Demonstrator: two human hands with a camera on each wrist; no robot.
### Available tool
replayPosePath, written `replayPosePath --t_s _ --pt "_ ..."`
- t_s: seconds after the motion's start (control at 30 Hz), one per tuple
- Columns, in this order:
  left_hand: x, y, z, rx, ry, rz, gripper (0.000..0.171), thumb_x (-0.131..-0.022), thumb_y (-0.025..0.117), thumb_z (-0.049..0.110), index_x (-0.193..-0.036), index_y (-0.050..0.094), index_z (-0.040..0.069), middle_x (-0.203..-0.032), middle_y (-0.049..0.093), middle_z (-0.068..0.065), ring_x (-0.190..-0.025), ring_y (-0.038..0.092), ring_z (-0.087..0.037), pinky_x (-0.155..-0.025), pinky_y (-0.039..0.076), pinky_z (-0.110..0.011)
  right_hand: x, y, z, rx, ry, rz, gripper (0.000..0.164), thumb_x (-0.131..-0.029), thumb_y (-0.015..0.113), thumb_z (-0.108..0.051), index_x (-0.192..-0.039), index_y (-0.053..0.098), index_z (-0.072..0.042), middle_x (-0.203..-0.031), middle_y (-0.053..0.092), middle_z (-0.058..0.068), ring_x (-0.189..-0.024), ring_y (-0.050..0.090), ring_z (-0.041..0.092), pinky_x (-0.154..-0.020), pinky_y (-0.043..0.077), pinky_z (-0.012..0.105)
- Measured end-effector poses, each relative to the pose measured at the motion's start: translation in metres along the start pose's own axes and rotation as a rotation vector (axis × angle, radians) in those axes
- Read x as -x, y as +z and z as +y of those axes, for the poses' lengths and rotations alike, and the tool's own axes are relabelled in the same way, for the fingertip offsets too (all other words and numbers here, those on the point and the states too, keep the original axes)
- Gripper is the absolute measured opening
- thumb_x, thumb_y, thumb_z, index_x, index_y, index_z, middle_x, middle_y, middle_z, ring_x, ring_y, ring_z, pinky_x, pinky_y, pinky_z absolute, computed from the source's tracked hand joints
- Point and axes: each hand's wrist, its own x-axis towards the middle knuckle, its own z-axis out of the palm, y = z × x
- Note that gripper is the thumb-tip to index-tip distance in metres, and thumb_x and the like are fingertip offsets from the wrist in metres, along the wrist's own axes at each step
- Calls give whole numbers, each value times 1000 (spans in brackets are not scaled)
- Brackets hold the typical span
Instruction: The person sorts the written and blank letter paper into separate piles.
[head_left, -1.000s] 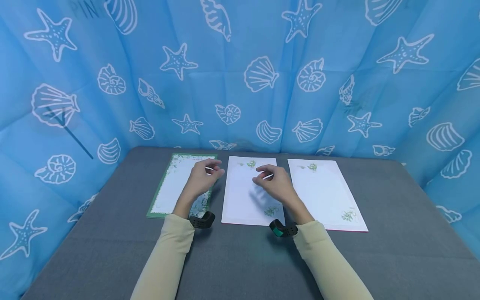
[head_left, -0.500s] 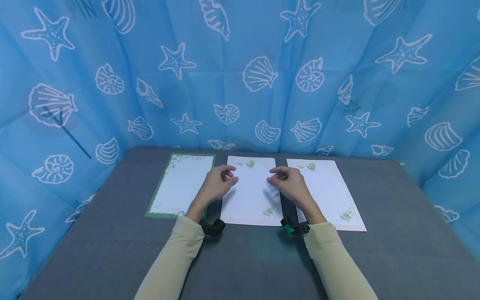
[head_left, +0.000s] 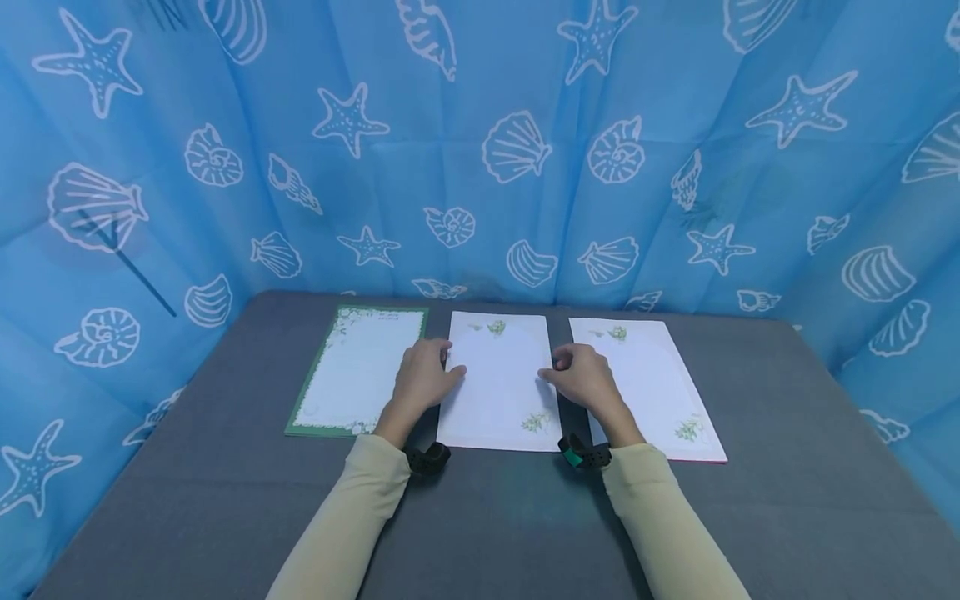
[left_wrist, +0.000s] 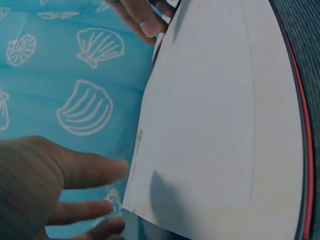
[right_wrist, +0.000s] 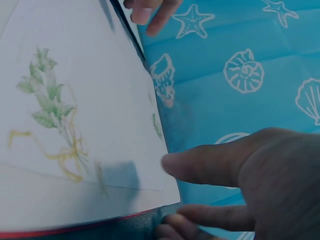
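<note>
A white sheet or pad (head_left: 498,392) with small green plant prints lies in the middle of the table in the head view. My left hand (head_left: 422,379) is at its left edge, thumb over the paper side and fingers just outside. At the opposite edge is my right hand (head_left: 588,379), its thumb tip close to the border. In the left wrist view, thumb and fingers of the left hand (left_wrist: 60,180) are spread apart beside the paper. The right wrist view has the right hand (right_wrist: 250,170) with a gap between thumb and fingers. Neither hand visibly grips anything.
To the left lies a white sheet with a green leafy border (head_left: 360,367). Another plant-printed white sheet (head_left: 648,383), with a reddish lower edge, lies to the right, partly under the right forearm. A blue shell-patterned curtain (head_left: 480,150) hangs behind the grey table (head_left: 495,525).
Both hands first moved to the right, the left leaving the green-bordered sheet. They then lowered toward the side edges of the middle sheet. The sheets stay in place.
</note>
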Motion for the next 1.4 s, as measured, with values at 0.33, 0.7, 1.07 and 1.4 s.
replayPosePath --t_s 0.33,0.7,1.07,1.4 --pt "0 3 0 -188 -77 -63 37 -89 75 27 -106 72 -5 -105 60 -23 -95 55 -37 -79 47 -49 4 3 -4 60 -71 -55 26 -89 75 -17 -99 72 7 -70 60 9 -62 53 19 -56 43 31" --pt "6 3 8 -171 -44 -73 39 -93 71 23 -117 69 -8 -111 61 -23 -104 57 -39 -89 48 -51 5 1 -7 76 -109 -57 33 -91 72 -18 -67 52 -7 -57 42 2 -53 43 16 -51 34 28" --pt "4 1 13 62 -46 0 38 -93 66 8 -131 65 2 -85 66 -5 -69 61 -23 -60 48 -38 3 -3 -7 -59 -41 63 40 -91 71 -8 -126 64 8 -95 70 18 -84 67 31 -73 55 44" --pt "9 1 28 235 -18 11 33 -91 74 11 -123 69 5 -92 71 -7 -74 65 -23 -64 53 -38 2 -32 8 -184 25 81 33 -92 67 -5 -124 67 4 -103 69 21 -87 66 31 -69 53 36"
